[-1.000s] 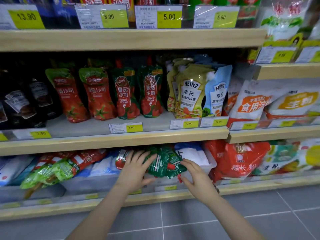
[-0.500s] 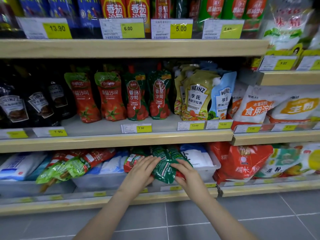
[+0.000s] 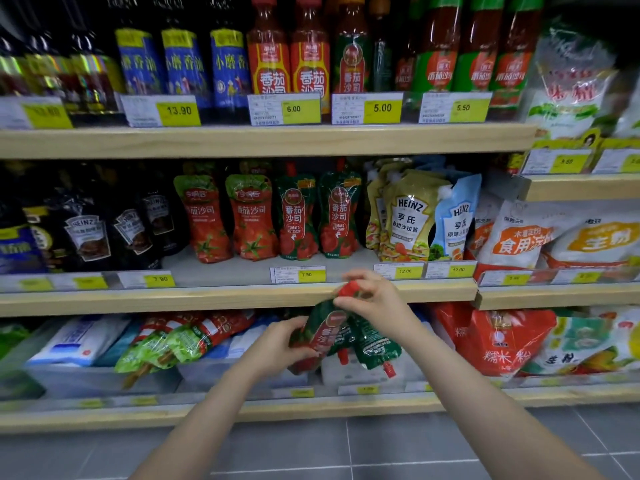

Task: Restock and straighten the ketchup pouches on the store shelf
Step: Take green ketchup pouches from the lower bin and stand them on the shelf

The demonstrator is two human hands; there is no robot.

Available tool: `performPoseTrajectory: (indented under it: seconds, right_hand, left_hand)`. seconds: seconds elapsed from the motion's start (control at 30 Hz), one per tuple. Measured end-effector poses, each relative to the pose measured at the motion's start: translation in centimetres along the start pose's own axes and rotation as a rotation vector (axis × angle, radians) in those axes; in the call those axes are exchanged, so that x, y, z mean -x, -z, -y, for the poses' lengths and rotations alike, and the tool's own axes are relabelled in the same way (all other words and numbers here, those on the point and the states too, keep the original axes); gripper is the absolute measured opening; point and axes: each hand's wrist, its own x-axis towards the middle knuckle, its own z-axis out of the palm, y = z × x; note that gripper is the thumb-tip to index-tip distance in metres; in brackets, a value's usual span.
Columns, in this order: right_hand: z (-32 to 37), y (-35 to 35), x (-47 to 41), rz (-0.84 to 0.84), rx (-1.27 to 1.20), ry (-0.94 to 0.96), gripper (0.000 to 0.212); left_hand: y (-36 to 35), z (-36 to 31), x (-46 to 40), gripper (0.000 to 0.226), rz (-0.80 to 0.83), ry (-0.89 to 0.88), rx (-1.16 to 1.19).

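Both hands have come up off the bottom shelf since a moment ago, and the green ketchup pouch (image 3: 320, 336) came up with them, so it now hangs in front of the edge of the middle shelf (image 3: 207, 299) instead of lying in the bin. My left hand (image 3: 277, 344) is curled round the lower half of it, and my right hand (image 3: 375, 301) is pinching the red cap end at the top, so the pouch sits tilted, cap up and to the right. A couple more green pouches (image 3: 374, 344) dangle just behind it under my right hand, caps pointing down; can't tell if my fingers actually have those or not.

Behind that, the clear bins (image 3: 100, 379) on the bottom shelf hold a jumble: white bags on the left, then red and green pouches (image 3: 180, 341) lying on their sides. Red bags (image 3: 498, 341) sit to the right.

Up on the middle shelf, two red pouches (image 3: 230, 220) and two green ketchup pouches (image 3: 317, 216) stand upright in a row, well back from the front lip, with Heinz pouches (image 3: 410, 216) just beside them on the right and dark Heinz pouches (image 3: 90, 233) on the left. Top shelf is bottles (image 3: 287, 50).
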Motion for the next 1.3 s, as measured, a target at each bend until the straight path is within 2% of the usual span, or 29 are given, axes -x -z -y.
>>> performPoseTrajectory:
  seconds: [0.07, 0.13, 0.23, 0.33, 0.43, 0.53, 0.6, 0.7, 0.9, 1.0, 1.1, 1.23, 1.3]
  right_hand:
    - [0.6, 0.2, -0.1, 0.018, -0.182, -0.068, 0.004]
    - [0.7, 0.1, -0.2, -0.021, -0.207, -0.097, 0.005]
    - [0.6, 0.1, -0.1, -0.088, -0.214, -0.143, 0.002]
    - [0.7, 0.5, -0.2, -0.076, -0.182, -0.192, 0.008]
    - [0.9, 1.3, -0.3, -0.090, -0.178, -0.269, 0.018]
    - [0.5, 2.4, 0.4, -0.124, -0.284, -0.241, 0.015]
    - [-0.3, 2.5, 1.4, -0.066, -0.335, -0.239, 0.019]
    - [-1.5, 2.1, 2.4, -0.018, -0.267, -0.299, 0.017]
    - [-0.9, 3.2, 1.5, -0.139, -0.331, -0.244, 0.008]
    - [-0.2, 3.1, 1.4, -0.173, -0.357, -0.130, 0.023]
    - [-0.4, 1.9, 1.7, -0.177, -0.171, -0.111, 0.045]
    - [-0.9, 1.5, 1.4, -0.277, -0.138, -0.089, 0.043]
    - [-0.7, 1.8, 0.5, -0.302, -0.138, -0.074, 0.041]
  left_hand:
    - [-0.1, -0.8, -0.1, 0.045, 0.090, 0.021, 0.092]
    - [-1.0, -1.1, -0.1, 0.046, 0.113, 0.042, 0.195]
    - [-3.5, -1.2, 0.2, 0.053, 0.056, 0.068, 0.262]
    - [-5.3, -1.8, 0.3, 0.056, -0.002, 0.063, 0.264]
    - [-5.4, -2.3, 0.0, 0.054, 0.043, 0.065, 0.294]
    - [-4.8, -2.5, -0.3, 0.051, 0.075, 0.063, 0.334]
    - [-4.6, -2.9, -0.4, 0.050, 0.050, 0.052, 0.349]
    - [-4.7, -3.5, -0.5, 0.054, 0.003, 0.048, 0.376]
    - [-4.9, -3.7, -1.1, 0.055, 0.003, 0.023, 0.398]
    - [-4.3, -4.6, -1.9, 0.050, -0.117, 0.000, 0.388]
    - [-3.5, -5.6, -2.5, 0.045, -0.202, -0.048, 0.379]
    - [-1.7, -5.9, -2.8, 0.055, -0.133, -0.121, 0.311]
    - [0.4, -4.8, -3.2, 0.063, -0.205, -0.151, 0.192]
